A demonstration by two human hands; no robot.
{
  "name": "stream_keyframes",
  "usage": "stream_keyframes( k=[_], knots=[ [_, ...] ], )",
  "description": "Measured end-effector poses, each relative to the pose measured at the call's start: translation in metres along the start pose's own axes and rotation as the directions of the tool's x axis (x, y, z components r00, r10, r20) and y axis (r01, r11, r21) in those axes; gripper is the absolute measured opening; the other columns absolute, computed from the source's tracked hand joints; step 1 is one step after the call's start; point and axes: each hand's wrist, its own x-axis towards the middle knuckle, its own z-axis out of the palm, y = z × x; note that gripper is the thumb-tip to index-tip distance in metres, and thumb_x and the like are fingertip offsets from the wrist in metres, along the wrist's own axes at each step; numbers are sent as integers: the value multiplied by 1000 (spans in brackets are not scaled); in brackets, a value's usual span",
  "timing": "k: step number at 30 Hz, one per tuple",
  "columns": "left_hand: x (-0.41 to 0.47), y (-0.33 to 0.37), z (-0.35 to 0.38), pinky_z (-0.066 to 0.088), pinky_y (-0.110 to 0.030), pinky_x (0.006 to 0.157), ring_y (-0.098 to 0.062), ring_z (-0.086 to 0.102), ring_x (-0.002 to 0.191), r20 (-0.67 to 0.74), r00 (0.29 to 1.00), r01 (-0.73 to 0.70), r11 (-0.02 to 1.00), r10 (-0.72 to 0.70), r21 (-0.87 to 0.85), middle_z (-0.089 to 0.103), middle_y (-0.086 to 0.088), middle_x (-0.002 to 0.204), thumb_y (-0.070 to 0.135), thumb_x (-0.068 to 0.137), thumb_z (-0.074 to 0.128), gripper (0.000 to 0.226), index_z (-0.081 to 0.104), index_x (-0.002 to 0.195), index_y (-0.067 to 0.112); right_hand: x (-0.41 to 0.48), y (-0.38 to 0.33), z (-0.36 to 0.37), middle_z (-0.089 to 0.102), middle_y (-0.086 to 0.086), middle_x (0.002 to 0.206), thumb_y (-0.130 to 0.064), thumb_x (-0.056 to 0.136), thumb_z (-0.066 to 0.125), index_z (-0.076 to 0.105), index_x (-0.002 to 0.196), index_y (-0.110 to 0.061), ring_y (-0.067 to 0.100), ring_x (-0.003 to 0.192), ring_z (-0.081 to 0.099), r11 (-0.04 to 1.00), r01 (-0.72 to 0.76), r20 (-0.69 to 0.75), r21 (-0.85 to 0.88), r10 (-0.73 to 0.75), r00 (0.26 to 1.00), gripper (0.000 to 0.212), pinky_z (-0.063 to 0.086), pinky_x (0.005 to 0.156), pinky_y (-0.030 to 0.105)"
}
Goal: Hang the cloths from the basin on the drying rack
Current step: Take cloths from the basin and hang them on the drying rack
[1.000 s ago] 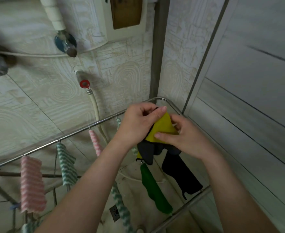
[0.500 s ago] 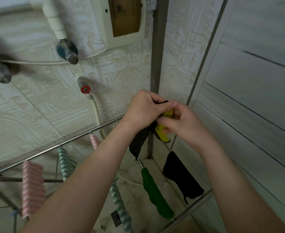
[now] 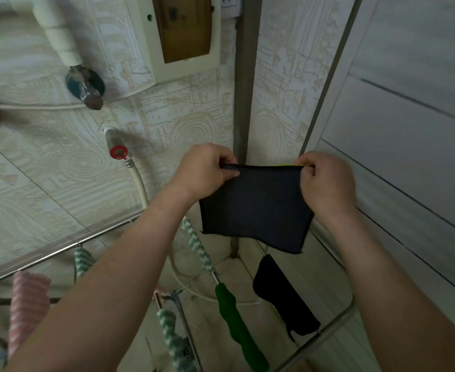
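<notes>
L hand (image 3: 203,170) + R hand (image 3: 325,181) pinch top corners of dark cloth (image 3: 255,208), stretched flat above drying rack (image 3: 336,322).

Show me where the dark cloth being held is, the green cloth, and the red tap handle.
dark cloth (image 3: 253,208): head view, middle of its flat face.
green cloth (image 3: 237,322): head view, mid-length of the hanging strip.
red tap handle (image 3: 118,152): head view, its red ring.
</notes>
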Motion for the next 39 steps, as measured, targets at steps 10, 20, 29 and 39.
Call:
stream_keyframes(
  k=[10,20,29,39],
  knots=[
    [-26,-17,49,49,-29,59,-22,57,70,-377,897,-206,973,232,108,55,-5,87,-4,68,67,29,68,89,15,-1,37,55,68,12,84,3,84,52,74,95,-8,27,77,60,992,114,46,-44,-112,993,27,42,68,28],
    [-70,-46,143,43,-34,73,-27,56,103,392,920,-106,961,-2,255,56,-2,113,11,85,55,32,54,113,26,-61,62,110,71,8,79,-33,95,52,68,101,-15,15,63,61,668,-743,860,51,349,373,24,45,57,18],
    [-62,-51,149,51,-34,72,-30,63,91,487,868,-59,956,-94,289,69,-8,94,13,80,51,21,69,91,15,-67,53,114,65,8,74,-10,81,72,69,80,-12,13,57,57,600,-773,725,205,438,532,4,40,43,17],
    [16,-83,140,52,-43,88,-32,61,104,24,822,558,795,-569,-237,63,-13,116,24,92,56,42,50,131,11,-82,55,122,62,-5,67,-13,73,76,66,71,-23,10,61,58,811,-563,587,161,380,715,15,45,58,23]
  ],
)
